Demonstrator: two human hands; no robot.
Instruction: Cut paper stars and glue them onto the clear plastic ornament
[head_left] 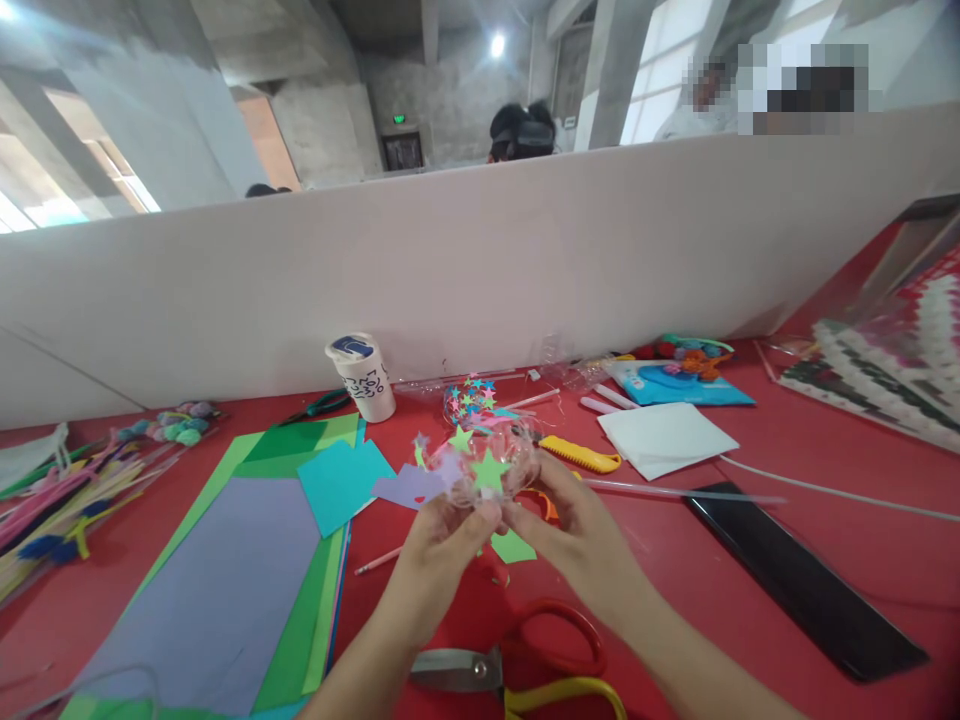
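My left hand (444, 545) and my right hand (581, 525) meet at mid-view, thumbs close together, closed on a crinkled clear plastic piece (517, 450) with paper stars on it. A light green star (490, 470) faces me, just above the thumbtips. Exactly how the stars are fastened is hidden by the fingers. Cut purple paper (409, 488) lies just left of the held piece, and a green paper scrap (514, 546) is under the hands. Scissors (459, 670) with one red and one yellow handle lie partly open below my wrists.
Coloured paper sheets (217, 590) are stacked left, with a blue sheet (341, 485) beside them. A white cup (365, 380) stands behind. A yellow utility knife (580, 453), a white pad (667, 440) and a black flat strip (806, 585) lie right. A white partition (480, 270) closes the back.
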